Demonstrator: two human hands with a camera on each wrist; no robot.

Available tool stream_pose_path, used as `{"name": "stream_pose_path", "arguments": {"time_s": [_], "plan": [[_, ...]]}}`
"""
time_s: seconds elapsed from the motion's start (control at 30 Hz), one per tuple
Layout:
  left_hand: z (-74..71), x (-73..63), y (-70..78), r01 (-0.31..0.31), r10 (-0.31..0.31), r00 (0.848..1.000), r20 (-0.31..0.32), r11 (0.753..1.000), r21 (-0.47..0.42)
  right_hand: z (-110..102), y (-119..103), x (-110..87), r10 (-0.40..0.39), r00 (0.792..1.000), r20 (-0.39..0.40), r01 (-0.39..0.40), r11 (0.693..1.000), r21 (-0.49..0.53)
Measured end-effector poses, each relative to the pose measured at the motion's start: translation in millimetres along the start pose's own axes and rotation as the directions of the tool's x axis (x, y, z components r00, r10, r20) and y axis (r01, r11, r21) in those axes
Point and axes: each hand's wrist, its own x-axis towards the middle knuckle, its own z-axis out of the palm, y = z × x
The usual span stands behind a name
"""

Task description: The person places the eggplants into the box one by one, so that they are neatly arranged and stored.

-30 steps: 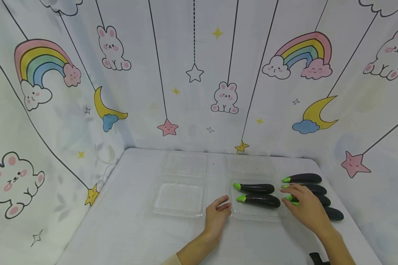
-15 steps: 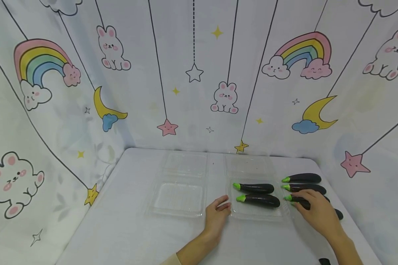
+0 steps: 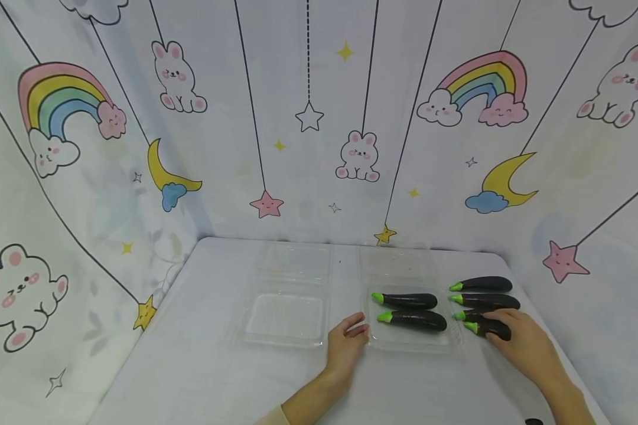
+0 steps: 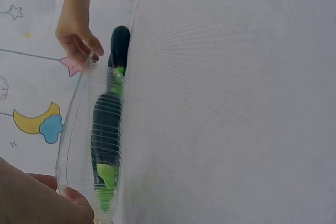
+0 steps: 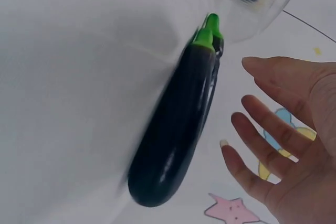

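Observation:
My left hand (image 3: 345,348) rests its fingertips against the left edge of a clear plastic clamshell box (image 3: 409,345). Inside the box lie two dark eggplants with green stems, a rear eggplant (image 3: 412,301) and a front eggplant (image 3: 417,320). My right hand (image 3: 529,345) is at the nearest eggplant (image 3: 491,329) of the group right of the box. In the right wrist view, the right hand (image 5: 294,124) has its fingers spread, apart from an eggplant (image 5: 176,124) beside it. The hand partly hides that eggplant in the head view.
Behind the nearest eggplant lie several more, with a far eggplant (image 3: 484,284) at the back. A second clear box (image 3: 286,341) stands open to the left. Both lids lie back on the white table (image 3: 191,366). A patterned curtain (image 3: 218,147) surrounds the table.
My right hand has moved right and toward the table's near side, from the middle eggplants to the nearest one. The left hand stays at the box edge.

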Motion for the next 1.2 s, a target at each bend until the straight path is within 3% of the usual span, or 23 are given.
{"name": "stream_pose_path", "arguments": {"time_s": [0.33, 1.2], "plan": [[-1.7, 1.1, -1.4, 0.0, 0.0, 1.0, 0.008, 1.0, -0.006, 2.9, 24.2, -1.9, 0.042, 0.997, 0.064, -0.041, 0.999, -0.016], [-3.0, 3.7, -5.6, -0.01, 0.011, 1.0, 0.016, 0.999, -0.039, 8.2, 47.1, -6.5, 0.045, 0.999, 0.031, -0.043, 0.998, -0.044]]}}
